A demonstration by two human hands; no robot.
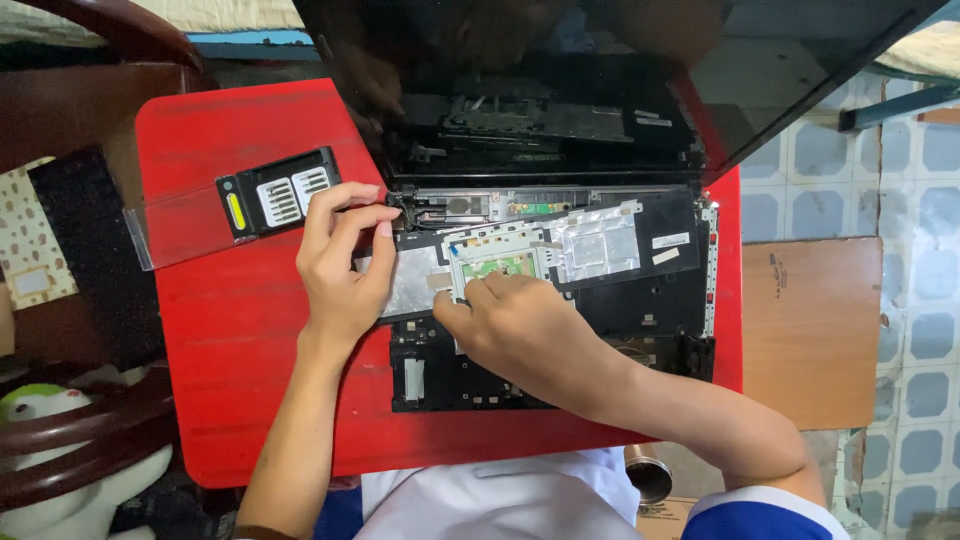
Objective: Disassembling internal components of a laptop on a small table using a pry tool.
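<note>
Laptop (560, 300) lies opened up at frame centre on a red table (230, 330), keyboard deck removed, screen (600, 70) tilted back at top. Right hand (525, 330) presses down on the lower chassis, fingers curled, fingertips at the small green circuit board (497, 264); whether it pinches anything can't be told, fingertips hide the contact. Left hand (343, 262) sits at the laptop's left edge, thumb and forefinger pinched together near the hinge corner (405, 210); what's between them is too small to make out. One foil-covered panel (590, 240) lies right of the green board, a second foil patch (410, 280) partly hidden under the left hand. One black battery pack (278, 192) with a yellow tab lies upper left on the table, on a clear plastic strip (165, 225). Laptop interior near the hinge is dark, reflections on screen blur details. Brown cardboard (810, 330) at right, tiled floor (920, 180) beyond. White plush toy (60, 470) lower left, cut off. Both forearms cut by bottom edge.
</note>
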